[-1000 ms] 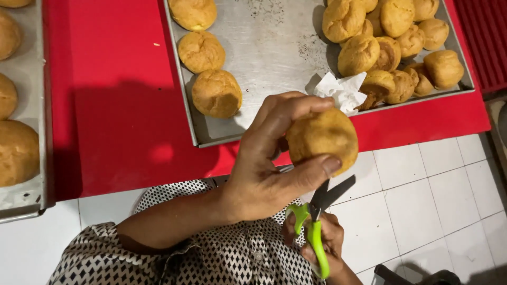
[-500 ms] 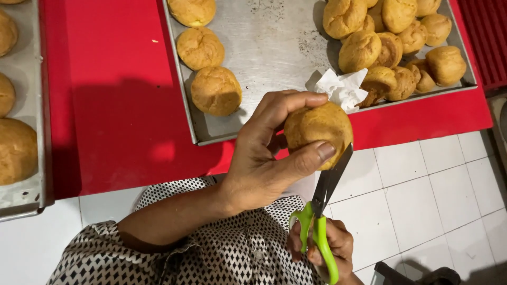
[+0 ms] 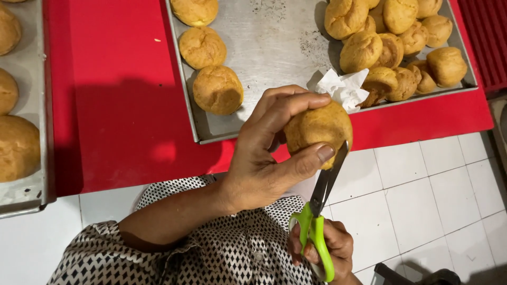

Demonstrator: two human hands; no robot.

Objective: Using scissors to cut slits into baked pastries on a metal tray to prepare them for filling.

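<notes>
A: Scissors (image 3: pixel 320 211) with green handles are in our right hand (image 3: pixel 325 250), fingers closed through the loops, and the blades point up against the underside of the round bun (image 3: pixel 318 128). Our left hand (image 3: pixel 269 153) grips this bun, thumb in front and fingers over the top, above the edge of the red table (image 3: pixel 121 105).

B: Do we see a cut in it already?

A: We cannot tell. The blades touch its lower right side, but the thumb hides how deep they are, so we judge this bun as just in work.

B: And the other buns?

A: On the metal tray (image 3: pixel 274 47) three buns (image 3: pixel 203 58) lie apart in a column at the left, and a pile of buns (image 3: pixel 393 42) is crowded at the right, near a crumpled white paper (image 3: pixel 342 87). Some in the pile look opened, but we are not sure. A second tray (image 3: pixel 31 100) at far left holds more whole buns. We think much remains.
</notes>
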